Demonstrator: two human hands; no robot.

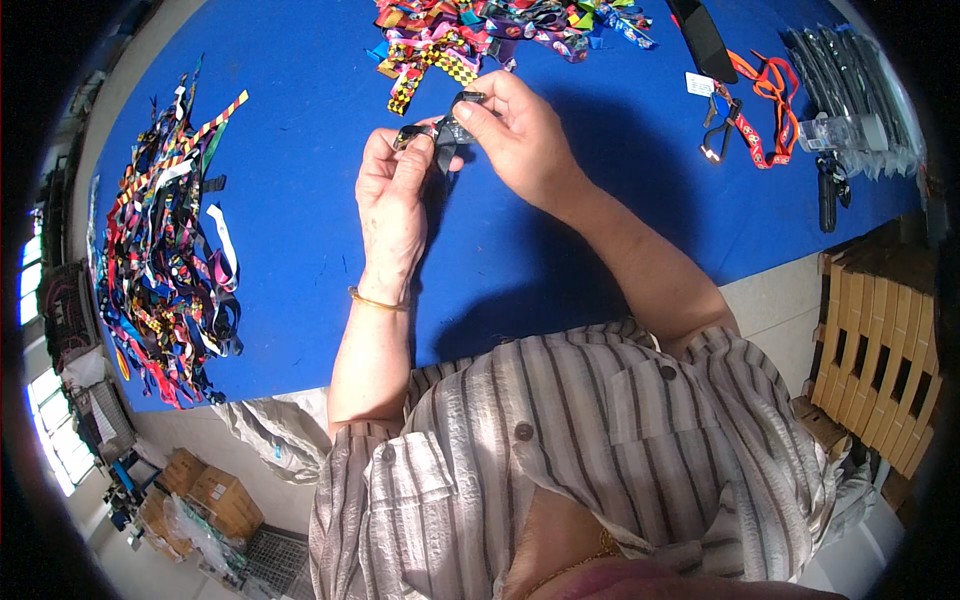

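My left hand (395,185) and my right hand (515,130) meet over the blue table, fingers pinched on a dark patterned ribbon strap (447,132). Each hand grips one part of it, and a loose grey-black tail hangs between them. Parts of the strap are hidden behind my fingers. Just beyond my hands lies a heap of colourful patterned straps (500,32), with a yellow-and-black checkered one (405,85) nearest. To the left, a long pile of mixed straps (165,250) is spread along the table.
On the right lie a red-and-orange lanyard (765,120), a black flat case (703,40), a clear plastic jar (845,132) and a stack of plastic-wrapped dark items (855,85). Cardboard pieces (880,350) stand off the table's right edge. Cardboard boxes (225,500) sit at lower left.
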